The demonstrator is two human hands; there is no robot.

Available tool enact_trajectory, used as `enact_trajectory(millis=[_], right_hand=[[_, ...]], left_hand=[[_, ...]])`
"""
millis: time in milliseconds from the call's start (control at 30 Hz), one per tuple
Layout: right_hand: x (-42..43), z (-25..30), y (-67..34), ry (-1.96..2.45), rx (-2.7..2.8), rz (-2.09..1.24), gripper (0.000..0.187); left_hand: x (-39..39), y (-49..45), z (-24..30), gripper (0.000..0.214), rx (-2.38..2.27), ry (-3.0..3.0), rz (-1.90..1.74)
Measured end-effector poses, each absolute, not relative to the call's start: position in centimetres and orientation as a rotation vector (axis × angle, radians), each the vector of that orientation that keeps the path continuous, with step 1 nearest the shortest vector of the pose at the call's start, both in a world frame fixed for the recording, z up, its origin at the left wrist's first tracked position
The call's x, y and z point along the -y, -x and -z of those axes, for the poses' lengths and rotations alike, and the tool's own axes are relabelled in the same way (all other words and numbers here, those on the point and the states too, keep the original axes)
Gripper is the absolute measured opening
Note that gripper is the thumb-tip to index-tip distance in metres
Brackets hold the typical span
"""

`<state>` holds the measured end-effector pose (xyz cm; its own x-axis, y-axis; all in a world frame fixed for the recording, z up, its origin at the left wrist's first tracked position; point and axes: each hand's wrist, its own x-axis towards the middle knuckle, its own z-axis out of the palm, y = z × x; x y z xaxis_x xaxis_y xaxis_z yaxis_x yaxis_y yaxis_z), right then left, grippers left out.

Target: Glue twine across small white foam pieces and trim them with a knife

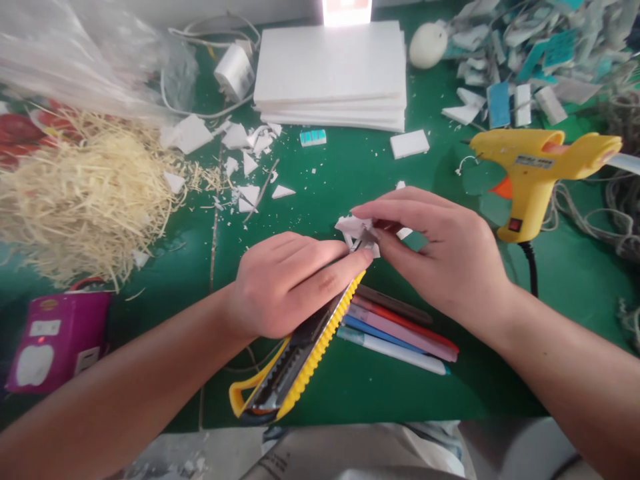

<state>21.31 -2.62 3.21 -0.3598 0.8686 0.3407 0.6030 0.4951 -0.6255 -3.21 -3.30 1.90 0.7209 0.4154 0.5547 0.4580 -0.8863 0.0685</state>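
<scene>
My left hand (285, 283) is closed around a yellow utility knife (293, 363), index finger laid along its spine, with the blade end pointing up into a small white foam piece (356, 233). My right hand (440, 250) pinches that jagged foam piece between thumb and fingers just above the green mat (350, 173). Both hands meet at the middle of the view. The knife's blade tip is hidden by the foam and fingers.
Several coloured pens (400, 330) lie under my right wrist. A yellow glue gun (537, 170) stands at right, its cord trailing down. A stack of white foam sheets (330, 73) sits at the back, foam scraps (250, 153) and pale straw (85, 193) at left, a purple box (55, 340) at lower left.
</scene>
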Motion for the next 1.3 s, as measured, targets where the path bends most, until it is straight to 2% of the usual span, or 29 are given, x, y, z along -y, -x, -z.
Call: enact_trajectory(millis=[1300], right_hand=[[2.59, -3.23, -21.33, 1.198, 2.073, -0.532, 0.030]], left_hand=[[3.34, 3.12, -2.26, 0.029, 0.750, 2.856, 0.939]])
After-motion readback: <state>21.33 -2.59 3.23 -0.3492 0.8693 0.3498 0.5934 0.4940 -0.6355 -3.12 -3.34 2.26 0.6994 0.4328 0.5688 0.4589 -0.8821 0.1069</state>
